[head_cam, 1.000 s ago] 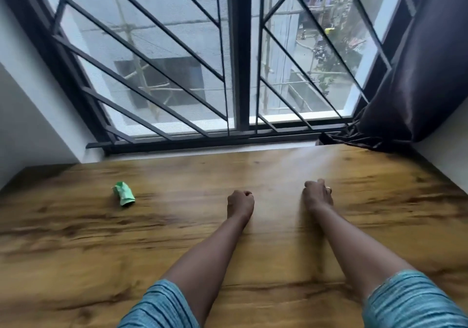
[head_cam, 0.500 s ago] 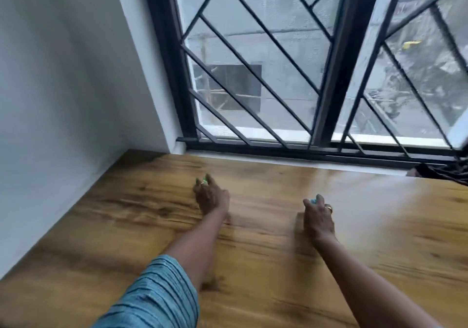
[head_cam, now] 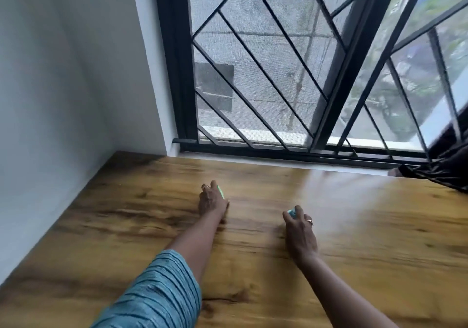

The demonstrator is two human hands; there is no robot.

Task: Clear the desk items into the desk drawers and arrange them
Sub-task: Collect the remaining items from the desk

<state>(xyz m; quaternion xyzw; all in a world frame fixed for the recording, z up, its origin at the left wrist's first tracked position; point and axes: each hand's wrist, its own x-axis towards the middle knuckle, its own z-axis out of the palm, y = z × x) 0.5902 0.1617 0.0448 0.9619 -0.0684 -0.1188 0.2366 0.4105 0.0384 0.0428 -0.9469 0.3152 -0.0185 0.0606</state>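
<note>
Two hands are out on the wooden surface (head_cam: 367, 239)! The left hand (head_cam: 212, 201), over toward the white wall (head_cam: 63, 87), has its grip curled over a small green item (head_cam: 220, 192), with only a sliver showing. The right hand (head_cam: 301, 236), nearer, has its grip pinching a pale blue item (head_cam: 291, 213) at the fingertips. Black window grille (head_cam: 253, 79) beyond.

A black-framed window (head_cam: 253, 49) with a diagonal metal grille (head_cam: 266, 73) spans the far side. A white wall (head_cam: 63, 74) stands left, and a dark curtain (head_cam: 445, 165) bunches far right.
</note>
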